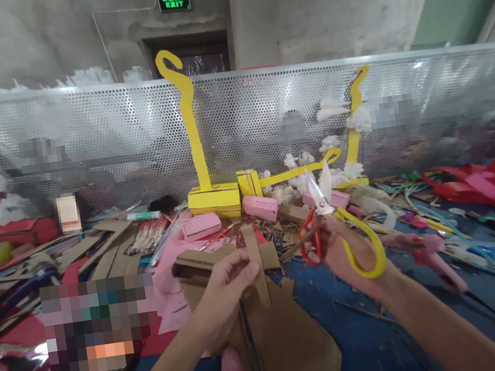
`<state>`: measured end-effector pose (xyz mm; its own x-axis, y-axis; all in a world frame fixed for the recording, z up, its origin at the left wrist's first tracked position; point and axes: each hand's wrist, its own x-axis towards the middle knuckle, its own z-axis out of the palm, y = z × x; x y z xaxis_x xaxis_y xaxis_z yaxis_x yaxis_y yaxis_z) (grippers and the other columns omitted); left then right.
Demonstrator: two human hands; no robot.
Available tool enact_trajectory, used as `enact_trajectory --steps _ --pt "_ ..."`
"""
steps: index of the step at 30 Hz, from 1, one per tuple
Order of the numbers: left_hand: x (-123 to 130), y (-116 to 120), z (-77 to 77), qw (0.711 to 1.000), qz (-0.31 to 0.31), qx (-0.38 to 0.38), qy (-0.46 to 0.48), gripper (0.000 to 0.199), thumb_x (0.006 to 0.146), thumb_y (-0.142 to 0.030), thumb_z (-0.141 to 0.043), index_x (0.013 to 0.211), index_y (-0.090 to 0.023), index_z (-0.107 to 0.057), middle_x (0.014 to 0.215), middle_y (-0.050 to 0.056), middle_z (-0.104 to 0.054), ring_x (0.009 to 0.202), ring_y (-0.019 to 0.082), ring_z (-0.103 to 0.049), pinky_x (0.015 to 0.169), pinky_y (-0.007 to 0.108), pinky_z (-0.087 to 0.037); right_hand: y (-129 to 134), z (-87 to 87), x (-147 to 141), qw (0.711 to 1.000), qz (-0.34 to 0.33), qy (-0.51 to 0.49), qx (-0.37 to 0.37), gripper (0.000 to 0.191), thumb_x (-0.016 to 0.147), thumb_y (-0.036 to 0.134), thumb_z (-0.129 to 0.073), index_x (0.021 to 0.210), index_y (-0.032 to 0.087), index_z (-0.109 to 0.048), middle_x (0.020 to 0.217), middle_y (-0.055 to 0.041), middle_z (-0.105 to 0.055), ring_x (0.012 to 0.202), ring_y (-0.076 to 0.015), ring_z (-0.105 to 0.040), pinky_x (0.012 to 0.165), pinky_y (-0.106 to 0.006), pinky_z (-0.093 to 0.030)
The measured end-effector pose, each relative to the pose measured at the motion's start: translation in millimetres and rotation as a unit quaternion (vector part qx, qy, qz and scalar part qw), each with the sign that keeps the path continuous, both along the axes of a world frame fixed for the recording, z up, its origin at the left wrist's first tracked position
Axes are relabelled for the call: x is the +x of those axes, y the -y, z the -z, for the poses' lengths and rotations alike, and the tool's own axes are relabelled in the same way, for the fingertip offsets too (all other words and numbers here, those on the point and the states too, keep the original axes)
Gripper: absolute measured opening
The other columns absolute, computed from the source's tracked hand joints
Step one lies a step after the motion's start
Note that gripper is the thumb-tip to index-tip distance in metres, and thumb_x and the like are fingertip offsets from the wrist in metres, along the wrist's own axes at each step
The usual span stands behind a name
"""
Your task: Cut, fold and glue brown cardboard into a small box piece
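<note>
My left hand [228, 292] is closed on a narrow cardboard strip [253, 249], thumb and fingers pressed together on it, above a larger folded brown cardboard piece [292, 339]. A dark slim rod [253, 347] lies along that cardboard below the hand. My right hand [346, 251] holds scissors [363, 243] with one red and one yellow handle, blades pointing up and away. A thin brown strip shows beside the red handle; whether the fingers grip it too is unclear.
Yellow paper figures with hooked necks [195, 137] stand by a perforated metal screen [128, 122]. Pink paper blocks [201, 225] sit before them. A pink glue gun [438, 263] and its cable lie at the right. Cardboard strips, pens and red paper cover the left.
</note>
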<state>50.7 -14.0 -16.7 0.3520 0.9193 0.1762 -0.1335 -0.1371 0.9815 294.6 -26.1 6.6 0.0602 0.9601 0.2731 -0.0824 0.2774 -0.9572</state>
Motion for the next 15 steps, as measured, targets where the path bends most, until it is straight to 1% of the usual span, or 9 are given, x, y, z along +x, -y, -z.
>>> enact_trajectory --steps 2,4,6,9,11,13,15 --pt "2 6 0.5 0.998 0.052 -0.009 -0.021 0.029 0.088 -0.045 -0.070 0.089 -0.017 -0.065 0.083 0.001 -0.060 0.076 0.014 -0.054 0.069 0.023 -0.042 6 2.1 -13 0.998 -0.061 -0.025 -0.022 0.043 0.094 0.063 -0.048 0.100 0.023 -0.062 0.090 -0.0094 -0.072 0.078 -0.0259 -0.068 0.055 -0.034 -0.053" --pt "3 10 2.5 0.994 0.095 0.003 -0.053 0.028 0.090 -0.045 -0.069 0.088 -0.017 -0.066 0.083 0.001 -0.059 0.076 0.014 -0.053 0.070 0.024 -0.040 11 4.8 -23 0.993 -0.110 -0.033 -0.033 0.042 0.094 0.061 -0.048 0.100 0.023 -0.063 0.089 -0.0094 -0.072 0.079 -0.0262 -0.068 0.056 -0.035 -0.054" --pt "3 9 4.8 0.991 0.105 0.018 -0.079 0.028 0.090 -0.044 -0.069 0.085 -0.016 -0.066 0.081 0.001 -0.059 0.075 0.014 -0.052 0.070 0.024 -0.039 14 7.2 -30 0.991 -0.127 -0.037 -0.027 0.040 0.092 0.060 -0.052 0.096 0.023 -0.064 0.086 -0.0087 -0.071 0.076 -0.0256 -0.068 0.055 -0.035 -0.054" --pt "1 5 6.1 0.995 0.066 0.007 -0.078 0.029 0.090 -0.044 -0.067 0.083 -0.017 -0.064 0.079 0.000 -0.059 0.074 0.014 -0.053 0.066 0.023 -0.038 13 9.1 -29 0.990 -0.119 -0.068 -0.011 0.034 0.091 0.056 -0.059 0.092 0.023 -0.064 0.084 -0.0070 -0.069 0.070 -0.0230 -0.065 0.053 -0.034 -0.054" --pt "-1 2 4.5 0.996 0.049 0.005 -0.076 0.029 0.091 -0.045 -0.066 0.083 -0.017 -0.064 0.079 0.001 -0.061 0.074 0.015 -0.054 0.065 0.023 -0.039 10 9.8 -23 0.992 -0.105 -0.072 -0.012 0.031 0.093 0.053 -0.058 0.091 0.023 -0.063 0.086 -0.0065 -0.068 0.067 -0.0211 -0.063 0.054 -0.034 -0.054" --pt "-3 0 1.4 0.995 0.051 0.024 -0.084 0.029 0.092 -0.044 -0.065 0.084 -0.016 -0.064 0.080 0.002 -0.062 0.075 0.015 -0.055 0.067 0.024 -0.040 5 11.0 -16 0.995 -0.081 -0.051 -0.022 0.032 0.094 0.055 -0.055 0.091 0.024 -0.061 0.089 -0.0074 -0.069 0.067 -0.0214 -0.063 0.055 -0.035 -0.053" --pt "-3 -1 -0.9 0.994 0.044 0.054 -0.088 0.031 0.091 -0.045 -0.066 0.079 -0.016 -0.062 0.076 0.001 -0.059 0.072 0.015 -0.053 0.067 0.024 -0.040 -1 13.5 -10 0.999 -0.029 -0.013 -0.019 0.036 0.094 0.060 -0.054 0.093 0.024 -0.059 0.085 -0.0072 -0.069 0.067 -0.0226 -0.064 0.054 -0.035 -0.052"
